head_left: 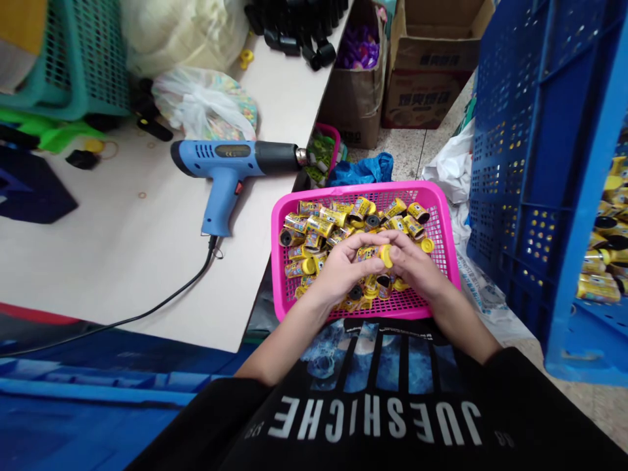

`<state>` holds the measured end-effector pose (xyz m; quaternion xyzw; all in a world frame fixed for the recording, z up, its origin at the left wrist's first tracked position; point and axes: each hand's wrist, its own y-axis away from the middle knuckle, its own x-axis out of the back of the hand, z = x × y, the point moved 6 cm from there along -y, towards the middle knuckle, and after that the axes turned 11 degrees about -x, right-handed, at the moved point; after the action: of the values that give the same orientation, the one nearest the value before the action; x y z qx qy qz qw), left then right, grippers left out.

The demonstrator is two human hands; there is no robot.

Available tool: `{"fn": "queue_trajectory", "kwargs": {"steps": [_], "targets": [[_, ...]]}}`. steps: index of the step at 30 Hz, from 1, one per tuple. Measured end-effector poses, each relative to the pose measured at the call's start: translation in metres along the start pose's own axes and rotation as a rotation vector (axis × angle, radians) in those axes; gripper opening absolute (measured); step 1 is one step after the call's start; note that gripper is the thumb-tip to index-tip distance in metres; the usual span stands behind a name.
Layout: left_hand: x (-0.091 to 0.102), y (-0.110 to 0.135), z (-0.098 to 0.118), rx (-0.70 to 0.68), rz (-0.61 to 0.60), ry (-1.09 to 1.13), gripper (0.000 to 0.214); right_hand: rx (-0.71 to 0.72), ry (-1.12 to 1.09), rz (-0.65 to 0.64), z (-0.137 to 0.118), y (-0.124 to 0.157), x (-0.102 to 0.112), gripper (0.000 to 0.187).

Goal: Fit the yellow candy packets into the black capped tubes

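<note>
A small yellow tube (369, 253) with a printed label lies across the fingers of my left hand (346, 265), which is closed round it. At its right end sits a yellow cap (386, 256), pinched by the thumb and fingers of my right hand (409, 258). Both hands are over a pink plastic basket (360, 192). Beneath them the basket holds many more labelled yellow tubes (320, 226), some showing dark ends, and a loose yellow cap (427, 245) by the right side.
A blue heat gun (223, 196) lies on the white table (112, 261), its cord trailing left. Tall blue crates (520, 131) stand to the right, with yellow tubes in one. Cardboard boxes (417, 91) and a blue plastic bag (363, 170) lie beyond the basket.
</note>
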<state>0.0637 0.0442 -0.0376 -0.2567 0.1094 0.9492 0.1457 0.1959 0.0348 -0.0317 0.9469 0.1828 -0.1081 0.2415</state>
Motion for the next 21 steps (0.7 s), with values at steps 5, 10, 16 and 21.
{"fn": "queue_trajectory", "kwargs": {"steps": [5,10,16,21], "targets": [[0.044,-0.002,0.044,-0.136,0.156,0.007,0.043,0.226,0.956,0.577,-0.042,0.005,0.043,0.046],[0.103,-0.003,0.09,-0.34,0.343,-0.207,0.042,0.05,1.358,0.462,-0.035,-0.021,0.027,0.068],[0.119,0.004,0.094,-0.439,0.366,-0.434,0.02,0.021,1.494,0.471,-0.041,-0.038,0.002,0.057],[0.055,0.007,0.075,-0.389,-0.187,-0.898,0.011,0.094,1.43,0.621,-0.052,-0.043,0.031,0.052]]}}
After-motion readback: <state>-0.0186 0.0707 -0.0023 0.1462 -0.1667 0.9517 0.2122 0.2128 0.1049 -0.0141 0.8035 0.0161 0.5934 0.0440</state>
